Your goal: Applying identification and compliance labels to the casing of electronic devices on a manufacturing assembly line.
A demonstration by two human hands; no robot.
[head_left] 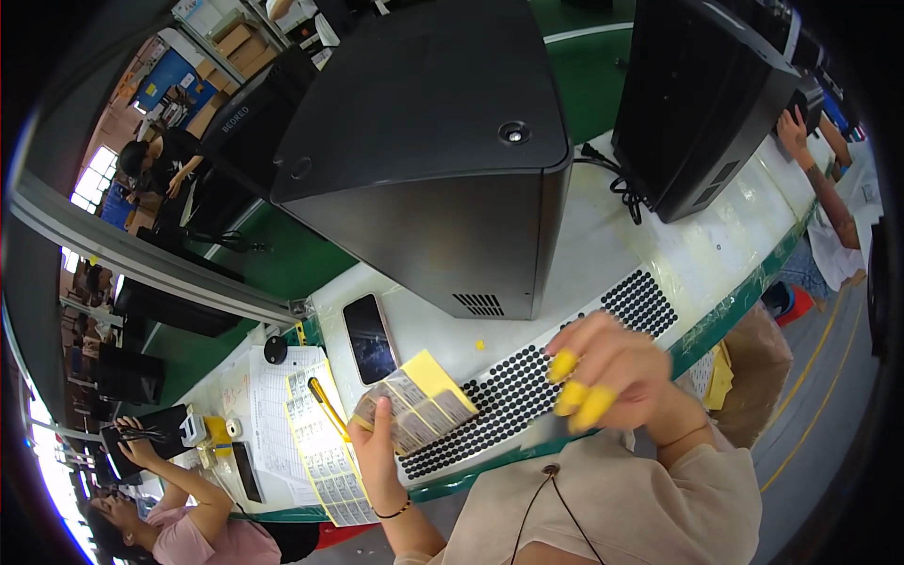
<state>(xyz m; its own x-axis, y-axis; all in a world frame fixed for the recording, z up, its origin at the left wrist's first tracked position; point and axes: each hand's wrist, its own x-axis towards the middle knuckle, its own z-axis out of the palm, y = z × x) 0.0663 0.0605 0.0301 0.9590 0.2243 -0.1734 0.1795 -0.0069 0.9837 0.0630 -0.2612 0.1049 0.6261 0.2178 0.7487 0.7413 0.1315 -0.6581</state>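
Note:
My left hand (379,461) pinches a label sheet (414,403), with the thumb on top and the other fingers mostly hidden beneath. Grey printed labels cover much of it, and a bare yellow strip shows at its upper right. My right hand (617,372) wears yellow finger cots and hovers over a long sheet of round black dots (518,381). Its fingers are curled together; whatever they may hold is too small or blurred to make out. Beyond both hands stands a large black box-shaped cabinet (424,226) with a round metal lock on top.
A phone (370,339) lies left of the label sheet. Near it are a yellow cutter knife (328,407) and more label sheets (330,461). Another black cabinet (706,113) and a coiled black cable (629,196) stand at the right. Co-workers are at both sides.

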